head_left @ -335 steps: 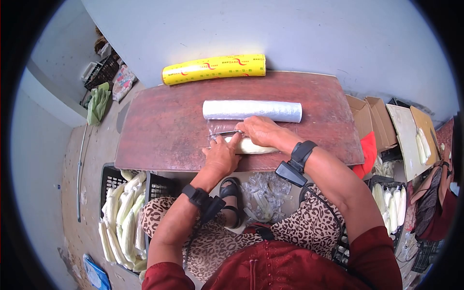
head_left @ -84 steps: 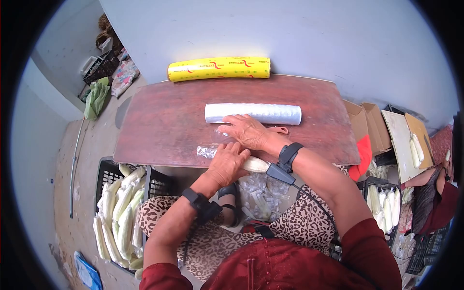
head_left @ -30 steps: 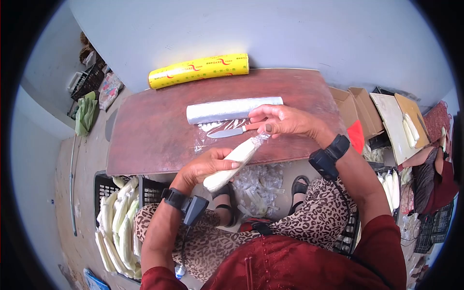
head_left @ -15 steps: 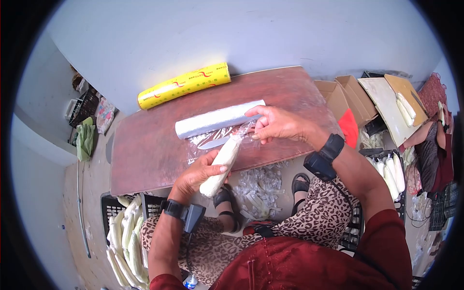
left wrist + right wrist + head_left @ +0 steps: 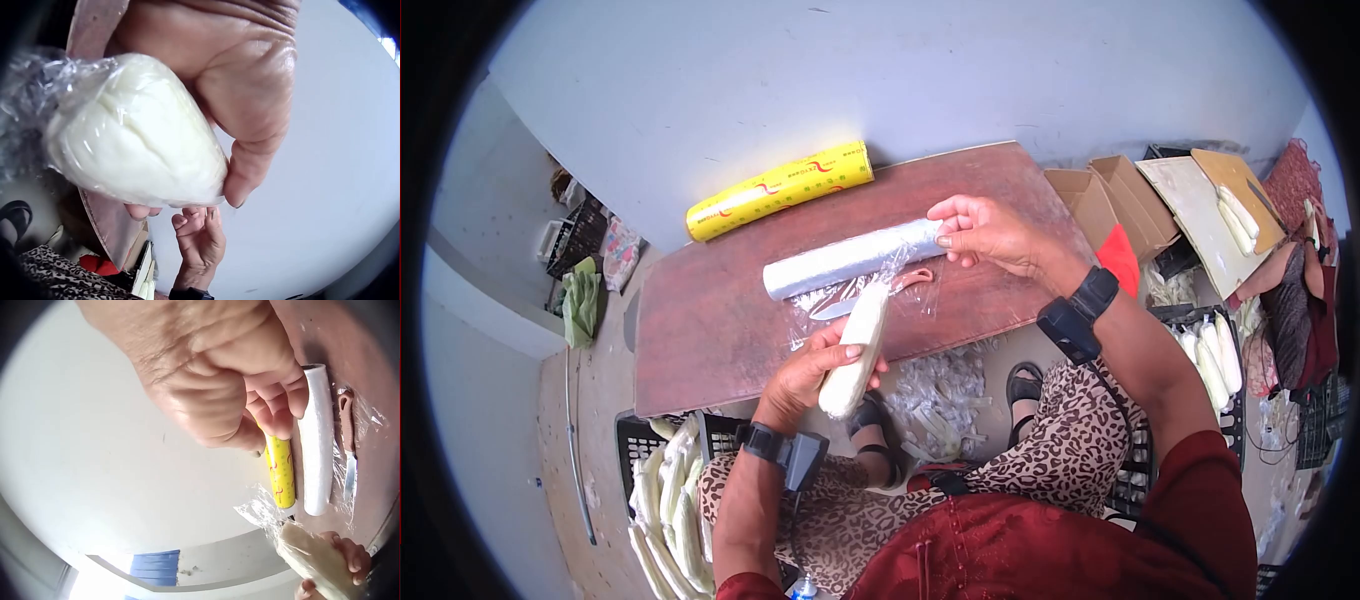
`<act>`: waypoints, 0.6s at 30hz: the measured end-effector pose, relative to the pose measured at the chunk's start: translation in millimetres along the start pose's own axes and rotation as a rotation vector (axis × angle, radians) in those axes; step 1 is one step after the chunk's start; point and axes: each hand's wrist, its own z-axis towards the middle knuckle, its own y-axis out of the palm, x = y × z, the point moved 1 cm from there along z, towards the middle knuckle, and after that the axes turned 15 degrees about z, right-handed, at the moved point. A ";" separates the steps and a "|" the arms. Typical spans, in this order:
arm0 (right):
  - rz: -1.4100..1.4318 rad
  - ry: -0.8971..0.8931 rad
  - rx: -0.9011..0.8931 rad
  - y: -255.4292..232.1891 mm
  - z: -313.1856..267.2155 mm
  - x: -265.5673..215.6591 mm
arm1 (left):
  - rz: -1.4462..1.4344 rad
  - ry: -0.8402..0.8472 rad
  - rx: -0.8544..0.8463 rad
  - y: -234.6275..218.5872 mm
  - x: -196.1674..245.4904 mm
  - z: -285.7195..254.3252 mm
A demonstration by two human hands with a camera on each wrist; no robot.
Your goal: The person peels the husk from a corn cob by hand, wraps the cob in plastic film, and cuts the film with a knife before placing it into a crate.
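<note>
My left hand (image 5: 810,368) grips a pale ear of corn (image 5: 857,350), holding it tilted over the table's front edge. Clear film covers the ear in the left wrist view, and loose film (image 5: 261,509) fans out from its upper end. My right hand (image 5: 1000,240) is raised near the right end of a cling film roll (image 5: 850,256), fingers loosely bent and nothing visible between them. Behind the ear, a knife (image 5: 915,278) with a reddish-brown handle lies on the table over a crumpled piece of film (image 5: 375,415).
A yellow printed roll (image 5: 780,190) lies at the back of the reddish table (image 5: 690,350). Crates of pale ears (image 5: 670,490) flank the person's legs. Film scraps (image 5: 940,400) litter the floor. Cardboard boxes (image 5: 1115,210) and another person's arm (image 5: 1265,275) are at the right.
The knife, earlier in use over the ear, now lies on the table. The left hand has lifted the ear. The right hand has left the ear's film-covered tip, moving up and right.
</note>
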 end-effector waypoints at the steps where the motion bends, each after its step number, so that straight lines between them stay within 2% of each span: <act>1: 0.034 0.030 -0.044 4.4 -3.7 -0.2 | 0.003 -0.005 -0.007 0.6 0.7 -0.3; 8: 0.106 0.069 -0.219 21.3 -3.2 4.1 | 0.068 -0.035 -0.004 4.5 -1.8 4.5; 11: 0.008 0.009 -0.121 21.7 3.4 6.9 | 0.087 -0.063 0.019 2.9 -4.8 5.6; 18: -0.092 -0.118 -0.088 20.9 0.9 -2.8 | 0.097 -0.065 0.034 1.7 -8.7 7.7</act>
